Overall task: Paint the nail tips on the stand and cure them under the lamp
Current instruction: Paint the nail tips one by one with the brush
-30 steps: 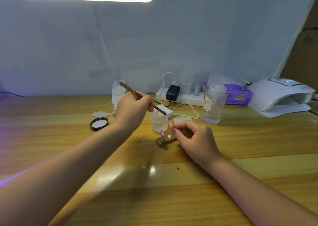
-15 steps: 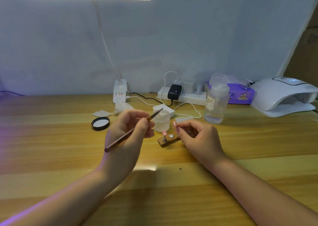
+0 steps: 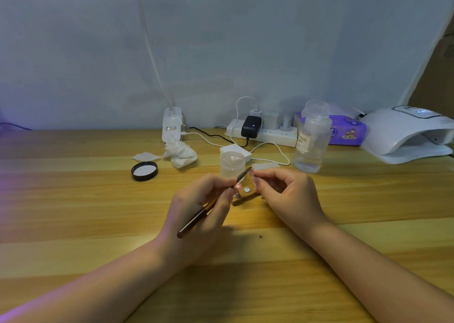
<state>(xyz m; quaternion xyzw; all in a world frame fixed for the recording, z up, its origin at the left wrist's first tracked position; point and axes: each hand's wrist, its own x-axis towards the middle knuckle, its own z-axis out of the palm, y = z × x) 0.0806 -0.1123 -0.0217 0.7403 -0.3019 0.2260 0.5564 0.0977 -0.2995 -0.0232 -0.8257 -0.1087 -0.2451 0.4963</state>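
Head cam: left hand (image 3: 204, 214) is pinching a brush (image 3: 213, 203), its fingers curled round it, tip reaching over the stand (image 3: 244, 195) mid-desk (image 3: 98, 224). Right hand (image 3: 290, 197) is gripping the stand's right side. Lamp (image 3: 405, 133) is sitting far right of the stand.

**Pale Plastics on Yellow Wood**

The table (image 3: 98, 212) was striped yellow-brown wood. The cap (image 3: 144, 171) was black with a white lining, the curing lamp (image 3: 403, 133) white, the wipes packet (image 3: 347, 132) purple, the brush (image 3: 211, 203) dark brown, the bottle (image 3: 310, 141) clear.
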